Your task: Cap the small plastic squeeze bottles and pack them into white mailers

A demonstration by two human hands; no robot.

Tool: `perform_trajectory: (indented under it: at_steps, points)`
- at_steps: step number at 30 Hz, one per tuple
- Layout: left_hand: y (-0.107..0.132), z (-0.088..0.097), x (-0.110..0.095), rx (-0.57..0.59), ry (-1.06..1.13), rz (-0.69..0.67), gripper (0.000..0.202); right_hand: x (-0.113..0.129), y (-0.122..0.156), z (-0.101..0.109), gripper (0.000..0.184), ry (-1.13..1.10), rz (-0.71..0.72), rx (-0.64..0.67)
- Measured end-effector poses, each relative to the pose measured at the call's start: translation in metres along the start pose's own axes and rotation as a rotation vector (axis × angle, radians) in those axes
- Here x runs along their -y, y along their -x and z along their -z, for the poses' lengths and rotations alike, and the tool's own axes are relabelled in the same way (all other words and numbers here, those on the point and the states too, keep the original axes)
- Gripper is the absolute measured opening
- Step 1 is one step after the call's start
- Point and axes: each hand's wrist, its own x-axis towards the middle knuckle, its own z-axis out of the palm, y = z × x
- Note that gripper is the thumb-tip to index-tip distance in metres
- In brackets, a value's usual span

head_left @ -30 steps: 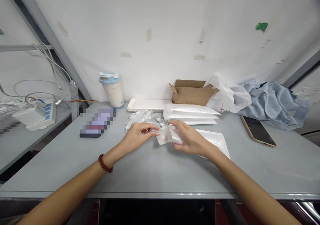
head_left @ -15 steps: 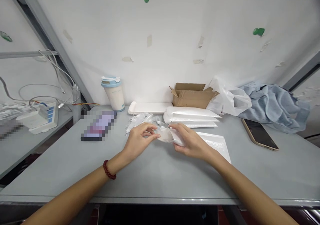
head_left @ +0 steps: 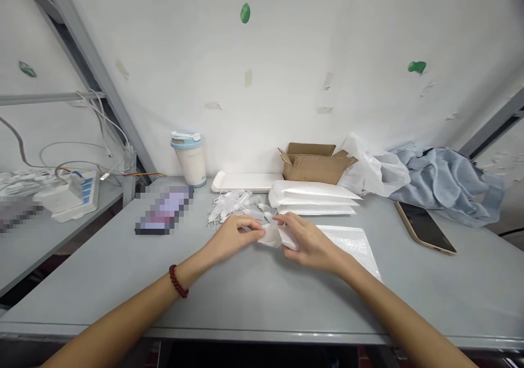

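Note:
My left hand (head_left: 237, 238) pinches the left edge of a small, translucent white plastic pouch (head_left: 271, 236) between thumb and fingertips. My right hand (head_left: 305, 242) grips the folded right part of it, fingers curled round so that some of the pouch is hidden. Both hands are just above the table. Right behind them lies a loose pile of small clear-white pieces with thin white cords (head_left: 235, 204). A flat white bubble mailer (head_left: 354, 245) lies partly under my right hand and forearm. Behind my right hand is a stack of white padded mailers (head_left: 313, 190).
Along the wall stand a blue-lidded cup (head_left: 190, 160), a white tray-like box (head_left: 248, 181), an opened cardboard box (head_left: 315, 166), a white plastic bag (head_left: 368, 166) and a blue cloth (head_left: 446, 182). Phones lie at left (head_left: 166, 209) and right (head_left: 423, 229). A power strip (head_left: 79, 193) is far left.
The view has tilted up a little, so everything sits lower in the picture. My left fingertips have closed on the pouch's edge. My right hand keeps its grip.

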Motion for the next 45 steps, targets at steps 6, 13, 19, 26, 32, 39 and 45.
perform_trajectory:
  at_steps: [6, 13, 19, 26, 32, 39, 45]
  points:
    - [0.002, 0.004, 0.001, 0.108, 0.441, 0.232, 0.027, 0.006, 0.002, 0.003, 0.061, -0.087, 0.039, -0.021]
    - [0.005, 0.011, -0.006, 0.566, 0.628, 0.277, 0.031, 0.019, 0.005, 0.011, 0.056, -0.192, 0.059, -0.073]
    - [0.009, 0.004, -0.011, 0.493, 0.622, 0.2, 0.028, 0.025, 0.005, 0.019, 0.049, -0.251, 0.047, -0.078]
    - [0.01, -0.008, -0.007, 0.358, 0.484, 0.214, 0.023, 0.03, 0.003, 0.011, 0.05, -0.242, 0.073, -0.059]
    - [0.013, -0.022, -0.004, 0.249, 0.23, 0.11, 0.023, 0.032, 0.0, 0.001, 0.051, -0.26, 0.081, -0.002]
    - [0.011, -0.019, 0.002, 0.181, 0.174, 0.15, 0.03, 0.029, 0.001, -0.005, 0.07, 0.007, 0.006, 0.027]
    - [0.007, -0.013, -0.004, 0.229, 0.277, 0.171, 0.018, 0.026, 0.001, -0.01, 0.068, 0.09, -0.012, 0.021]
